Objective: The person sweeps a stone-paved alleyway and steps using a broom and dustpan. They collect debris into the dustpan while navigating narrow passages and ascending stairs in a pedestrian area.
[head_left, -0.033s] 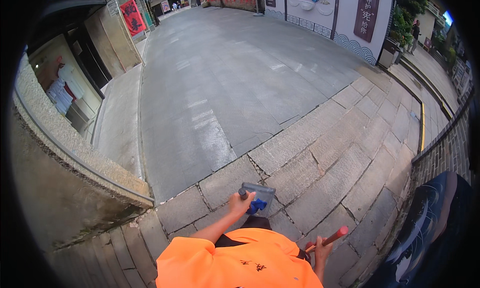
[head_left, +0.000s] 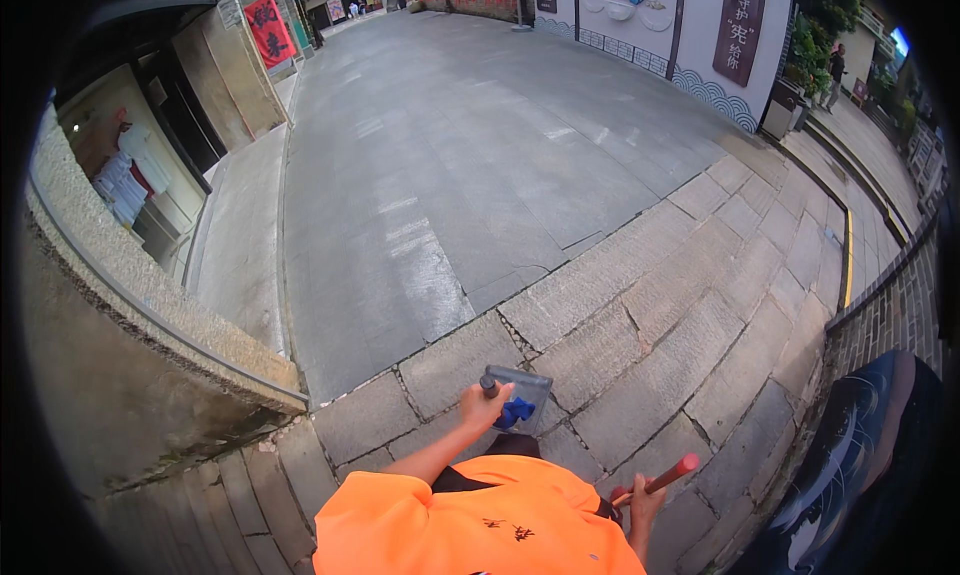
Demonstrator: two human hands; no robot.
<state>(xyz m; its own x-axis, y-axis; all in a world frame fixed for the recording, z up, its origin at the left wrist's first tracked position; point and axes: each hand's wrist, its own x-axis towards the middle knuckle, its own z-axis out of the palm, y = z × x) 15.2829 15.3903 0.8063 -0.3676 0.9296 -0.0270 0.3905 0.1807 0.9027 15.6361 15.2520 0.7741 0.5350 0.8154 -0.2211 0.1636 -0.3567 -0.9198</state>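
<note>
My left hand [head_left: 484,407] is closed round the black handle end [head_left: 489,385] of what looks like a long-handled dustpan. Below it, near the paving, shows the grey pan [head_left: 537,387]. A crumpled blue thing [head_left: 516,412], perhaps cloth or a bag, appears at the pan beside my fingers; whether it lies inside or hangs in front I cannot tell. At my right side, my right hand [head_left: 645,502] grips a red stick [head_left: 671,473], tilted with its rounded end up and outward. The stick's lower end is hidden by my orange top [head_left: 470,520].
Stone slabs [head_left: 620,305] run underfoot, bordering a wide grey pavement [head_left: 480,155]. A low wall [head_left: 150,365] with a metal edge stands close on my left. At lower right is a dark patterned covered object [head_left: 850,465]. Another person [head_left: 835,75] stands far right near steps.
</note>
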